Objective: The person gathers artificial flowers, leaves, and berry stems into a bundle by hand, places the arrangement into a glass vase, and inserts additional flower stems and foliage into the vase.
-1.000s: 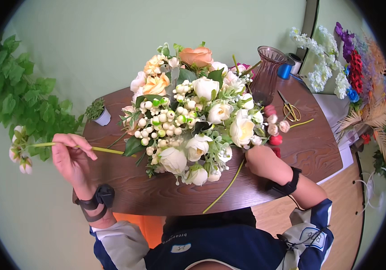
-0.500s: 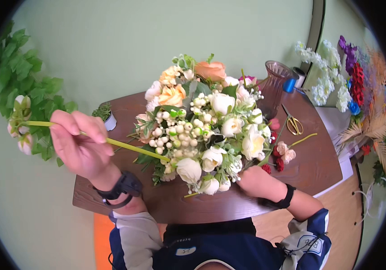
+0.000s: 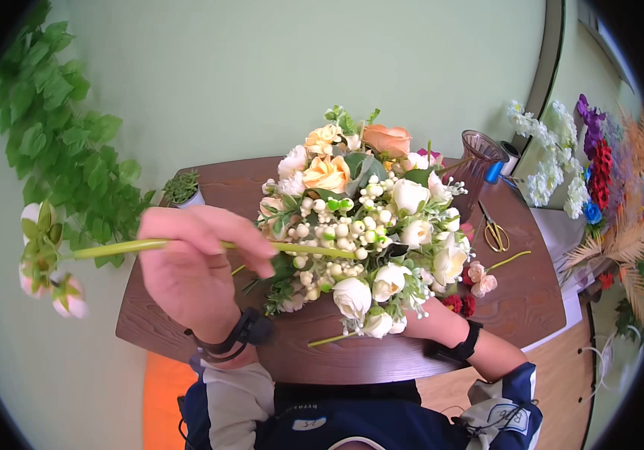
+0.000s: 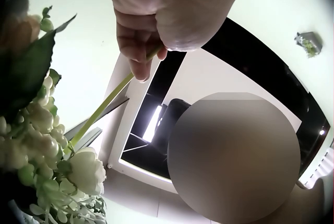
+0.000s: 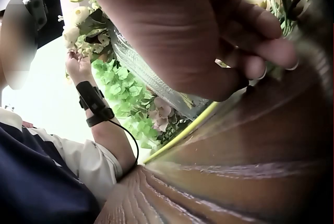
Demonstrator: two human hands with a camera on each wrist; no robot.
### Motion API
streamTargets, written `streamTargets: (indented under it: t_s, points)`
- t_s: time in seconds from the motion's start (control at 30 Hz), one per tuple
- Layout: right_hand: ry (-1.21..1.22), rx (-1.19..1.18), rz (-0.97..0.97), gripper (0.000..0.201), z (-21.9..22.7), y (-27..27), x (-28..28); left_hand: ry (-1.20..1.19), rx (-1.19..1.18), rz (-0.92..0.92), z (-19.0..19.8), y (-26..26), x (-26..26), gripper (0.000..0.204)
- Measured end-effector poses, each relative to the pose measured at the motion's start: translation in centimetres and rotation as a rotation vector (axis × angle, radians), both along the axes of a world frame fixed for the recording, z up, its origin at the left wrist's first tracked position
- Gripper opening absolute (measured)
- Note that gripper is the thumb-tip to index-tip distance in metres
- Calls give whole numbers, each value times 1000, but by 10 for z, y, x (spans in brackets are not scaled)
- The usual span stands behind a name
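Observation:
In the head view my left hand (image 3: 194, 270) pinches a green stem with pinkish-white flower buds (image 3: 44, 262) at its left end. The stem's other end overlaps the white berries of a large bouquet (image 3: 412, 196); the left wrist view shows the stem (image 4: 104, 104) running down from the fingers to the white blooms. My right hand (image 3: 434, 324) is low at the bouquet's near right side, its fingers hidden by flowers. In the right wrist view its fingers (image 5: 276, 52) are bent close over the table, near a yellow-green stem (image 5: 182, 130); I cannot tell whether they grip anything.
Behind the bouquet on the right stand a ribbed glass vase (image 3: 479, 154) and spools (image 3: 509, 159). Scissors (image 3: 494, 229), small pink blooms (image 3: 483, 281) and red ones (image 3: 463, 304) lie on the wooden table (image 3: 382, 367). A small potted plant (image 3: 183, 187) stands back left, beside hanging ivy (image 3: 67, 120).
My left hand has moved rightward with the stem, whose tip now reaches over the berries. The right hand has slid further under the bouquet's near edge. The head view has shifted.

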State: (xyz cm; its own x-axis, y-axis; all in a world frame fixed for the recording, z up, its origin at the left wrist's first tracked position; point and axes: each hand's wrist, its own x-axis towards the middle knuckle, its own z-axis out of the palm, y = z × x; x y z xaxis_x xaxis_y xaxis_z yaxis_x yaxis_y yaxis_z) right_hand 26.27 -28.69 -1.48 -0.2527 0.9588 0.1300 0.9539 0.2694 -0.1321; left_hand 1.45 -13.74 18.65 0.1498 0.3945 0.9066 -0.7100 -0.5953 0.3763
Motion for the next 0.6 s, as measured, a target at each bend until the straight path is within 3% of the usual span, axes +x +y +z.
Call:
streamTargets:
  t_s: [0.07,0.13,0.2,0.23,0.33,0.4,0.5,0.6]
  points:
    - [106,43,-5,35,-3,7,-5,93,75,34,-3,-1,2,29]
    - [120,-72,-95,42,6,9,-13,111,60,-35,-5,-5,4,26]
    - [332,217,92,48,25,20,-23,165,105,2,-9,-6,7,26]
    - [453,38,40,51,26,21,-24,164,124,6,-9,-5,7,25]
    - [523,80,65,49,55,20,-36,143,142,53,-6,-7,12,30]
    - [1001,-163,-15,47,57,19,-39,115,226,12,-3,-1,10,27]
    - [969,-109,-1,47,43,25,-36,64,419,-5,-1,8,-1,20]
    - [818,-96,36,47,58,20,-31,71,613,22,0,11,-4,14]
